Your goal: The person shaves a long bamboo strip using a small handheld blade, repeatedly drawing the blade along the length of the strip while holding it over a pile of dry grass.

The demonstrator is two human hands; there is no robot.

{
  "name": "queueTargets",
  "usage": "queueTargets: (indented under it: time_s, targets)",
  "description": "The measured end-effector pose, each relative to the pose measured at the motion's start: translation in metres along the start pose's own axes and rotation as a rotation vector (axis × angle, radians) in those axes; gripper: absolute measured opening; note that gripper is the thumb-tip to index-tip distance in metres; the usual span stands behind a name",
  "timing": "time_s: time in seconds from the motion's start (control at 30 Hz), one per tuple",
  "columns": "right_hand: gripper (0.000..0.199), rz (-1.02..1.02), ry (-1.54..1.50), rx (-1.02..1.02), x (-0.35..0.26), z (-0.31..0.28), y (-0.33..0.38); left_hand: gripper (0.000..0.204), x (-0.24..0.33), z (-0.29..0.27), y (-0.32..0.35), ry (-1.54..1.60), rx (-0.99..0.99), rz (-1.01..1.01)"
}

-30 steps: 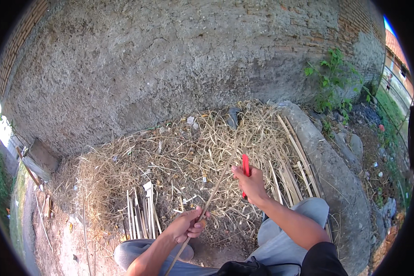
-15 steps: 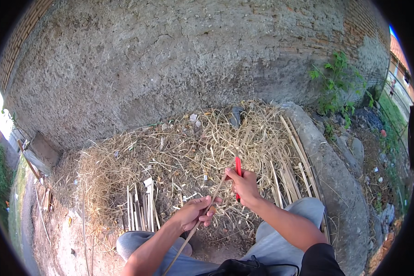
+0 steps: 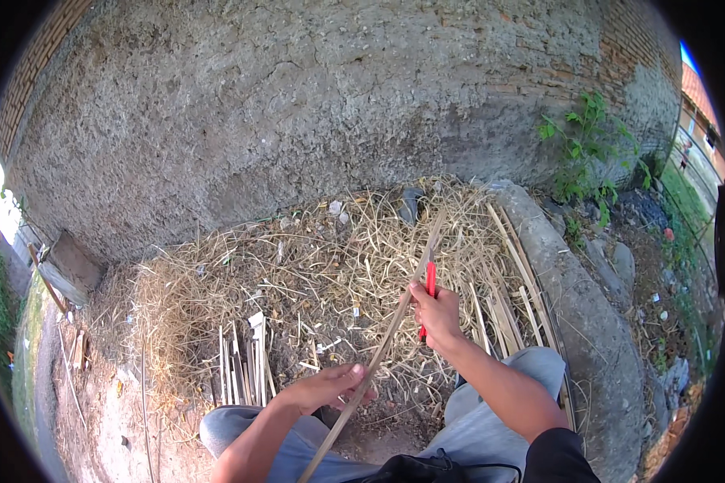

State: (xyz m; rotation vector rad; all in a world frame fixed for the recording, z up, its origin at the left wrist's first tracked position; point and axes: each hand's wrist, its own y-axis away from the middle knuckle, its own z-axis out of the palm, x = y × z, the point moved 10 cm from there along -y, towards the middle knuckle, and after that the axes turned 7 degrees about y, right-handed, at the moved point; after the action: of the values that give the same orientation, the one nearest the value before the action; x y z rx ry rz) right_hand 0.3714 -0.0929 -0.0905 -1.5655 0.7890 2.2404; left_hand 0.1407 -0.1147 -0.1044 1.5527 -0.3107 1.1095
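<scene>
While clamping the knife (image 3: 431, 278) in the right hand (image 3: 437, 316), just right of the strip (image 3: 389, 336) slanting down across the loosely curled fingers of the left hand (image 3: 322, 390) (pinching or not, cannot tell), best keep the knife shallow and those fingers well back.

A tangled straw-coloured heap of shavings (image 3: 169, 310) is being backed by a rough grey plastered wall (image 3: 258, 121) and flanked on its right by a low grey concrete ledge (image 3: 588, 322). On its right part, flat tan strips (image 3: 503, 318) are being borne; its front left is being edged by thin pale strips (image 3: 260, 362). Over it, a long narrow brown strip (image 3: 395, 322) and a slim red-handled cutter (image 3: 431, 278) are being held in the right hand (image 3: 438, 315).
</scene>
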Motion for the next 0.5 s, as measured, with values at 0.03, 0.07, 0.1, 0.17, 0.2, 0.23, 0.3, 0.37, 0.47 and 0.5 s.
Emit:
queueTargets:
  time_s: [0.03, 0.07, 0.1, 0.17, 0.2, 0.23, 0.3, 0.37, 0.47, 0.5]
  targets:
    - [0.019, -0.028, -0.002, 0.025, 0.000, -0.006, -0.007, 0.055, -0.004, 0.009, 0.010, 0.040, -0.029, -0.055]
    - [0.019, -0.057, -0.004, 0.051, 0.001, -0.012, -0.013, 0.055, -0.010, 0.011, 0.012, 0.036, -0.035, -0.056]
    - [0.023, -0.062, -0.013, 0.108, -0.003, -0.016, -0.013, 0.047, -0.014, 0.022, 0.018, 0.069, -0.112, -0.042]
    - [0.023, -0.070, -0.007, 0.120, -0.006, -0.022, -0.020, 0.028, -0.015, 0.029, 0.021, 0.202, -0.078, 0.007]
    - [0.023, -0.077, 0.001, 0.120, -0.010, -0.021, -0.022, 0.028, -0.016, 0.028, 0.021, 0.202, -0.076, 0.007]
    - [0.026, -0.067, 0.065, 0.072, -0.014, -0.017, -0.023, 0.028, -0.014, 0.019, 0.019, 0.315, -0.025, 0.051]
    - [0.027, -0.125, 0.291, 0.019, -0.030, -0.010, -0.020, 0.028, -0.009, 0.004, 0.023, 0.527, 0.109, 0.082]
    - [0.033, -0.365, 0.794, 0.001, -0.065, 0.007, 0.003, 0.028, -0.008, -0.007, 0.018, 0.589, 0.120, 0.096]
    - [0.034, -0.662, 0.917, -0.168, -0.071, 0.044, 0.051, 0.028, -0.004, -0.013, 0.017, 0.708, 0.172, 0.112]
    - [0.032, -0.661, 0.950, -0.232, -0.067, 0.050, 0.065, 0.028, -0.002, -0.016, 0.016, 0.694, 0.213, 0.130]
